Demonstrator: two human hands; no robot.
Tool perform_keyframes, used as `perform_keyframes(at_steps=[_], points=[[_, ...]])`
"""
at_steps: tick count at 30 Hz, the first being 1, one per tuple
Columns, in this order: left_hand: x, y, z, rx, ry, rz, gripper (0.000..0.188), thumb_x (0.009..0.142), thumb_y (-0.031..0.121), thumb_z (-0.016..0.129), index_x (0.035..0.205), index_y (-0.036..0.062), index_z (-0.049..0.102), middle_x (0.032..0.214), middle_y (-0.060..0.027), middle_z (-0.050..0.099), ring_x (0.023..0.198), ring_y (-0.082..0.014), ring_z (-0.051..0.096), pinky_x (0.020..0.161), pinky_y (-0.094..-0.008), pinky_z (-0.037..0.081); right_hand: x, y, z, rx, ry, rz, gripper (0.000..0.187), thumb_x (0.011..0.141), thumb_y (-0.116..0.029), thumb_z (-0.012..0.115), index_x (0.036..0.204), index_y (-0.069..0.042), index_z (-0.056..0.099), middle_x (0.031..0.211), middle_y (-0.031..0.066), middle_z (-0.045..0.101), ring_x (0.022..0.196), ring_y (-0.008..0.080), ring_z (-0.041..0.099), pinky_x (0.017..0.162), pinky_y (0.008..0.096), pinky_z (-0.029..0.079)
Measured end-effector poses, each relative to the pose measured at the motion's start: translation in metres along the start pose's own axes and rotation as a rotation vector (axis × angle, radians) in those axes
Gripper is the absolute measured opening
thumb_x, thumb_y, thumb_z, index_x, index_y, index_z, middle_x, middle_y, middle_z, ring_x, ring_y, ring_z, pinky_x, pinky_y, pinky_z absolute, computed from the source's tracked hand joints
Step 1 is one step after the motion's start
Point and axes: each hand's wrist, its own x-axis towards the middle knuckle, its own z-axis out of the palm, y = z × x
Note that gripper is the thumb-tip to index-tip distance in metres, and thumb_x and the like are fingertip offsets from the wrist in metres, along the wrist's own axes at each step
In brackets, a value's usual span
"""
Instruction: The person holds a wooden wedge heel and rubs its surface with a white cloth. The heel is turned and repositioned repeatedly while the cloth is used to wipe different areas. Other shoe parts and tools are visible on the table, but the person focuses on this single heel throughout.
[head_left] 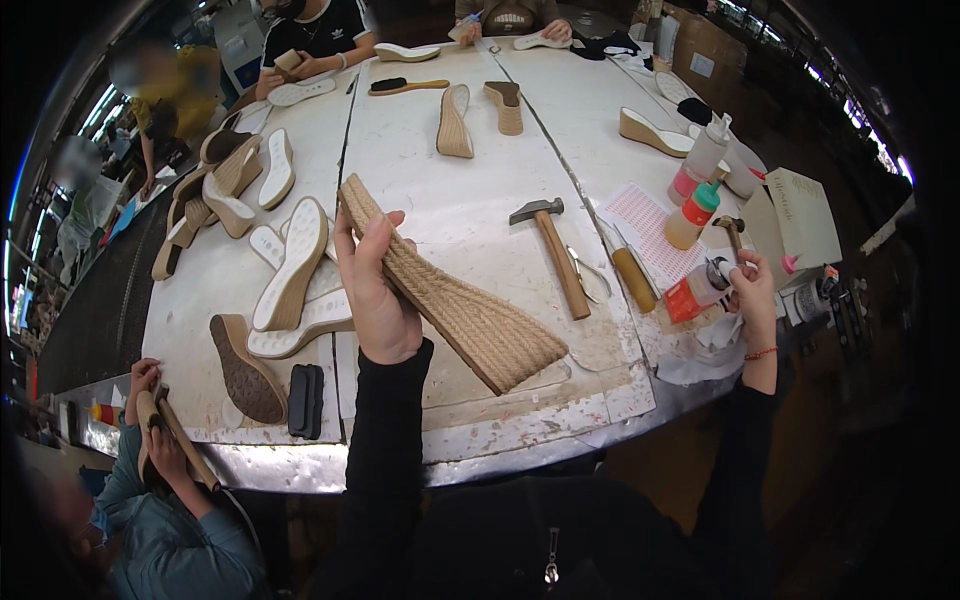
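A wedge shoe sole (pixel 455 300) wrapped in woven tan rope is held up in my left hand (pixel 378 290), thumb on the near side and fingers behind. Its thick heel end points toward the lower right, above the table. At the right table edge my right hand (pixel 752 295) has its fingers closed at the white top of a squeeze bottle (pixel 688 297) with red on its side. The bottle leans. Whether the fingers grip the cap or something in it is hard to make out. Near that hand lies a crumpled white cloth (pixel 700 357).
Between my hands lie a hammer (pixel 556 255), pliers (pixel 588 275) and a yellow-handled tool (pixel 633 278). A green-capped bottle (pixel 690 220) stands beyond a printed sheet (pixel 650 225). Several wedge soles (pixel 295 265) lie left, near a black brush (pixel 306 400). Co-workers sit around the white table (pixel 440 420).
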Motion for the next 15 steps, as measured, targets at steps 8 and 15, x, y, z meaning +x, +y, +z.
perform_keyframes(at_steps=[8, 15], points=[[-0.001, -0.001, 0.004, -0.022, -0.015, -0.057, 0.042, 0.089, 0.035, 0.054, 0.119, 0.0067, 0.046, 0.105, -0.0097, 0.058, 0.076, -0.0136, 0.056, 0.056, -0.0292, 0.050, 0.000, 0.002, 0.001, 0.007, -0.006, -0.028, 0.041, 0.080, -0.005, 0.058, 0.119, -0.001, 0.044, 0.081, 0.0018, 0.052, 0.048, 0.0047, 0.043, 0.039, 0.0204, 0.034], [0.000, -0.015, -0.002, -0.049, 0.013, -0.190, 0.045, 0.088, 0.038, 0.054, 0.118, 0.0054, 0.046, 0.100, -0.0082, 0.058, 0.073, -0.0136, 0.056, 0.056, -0.0292, 0.050, -0.011, -0.006, -0.007, -0.001, 0.161, -0.195, 0.039, 0.080, -0.003, 0.057, 0.118, -0.001, 0.047, 0.092, 0.0024, 0.051, 0.055, 0.0035, 0.045, 0.041, 0.0188, 0.034]])
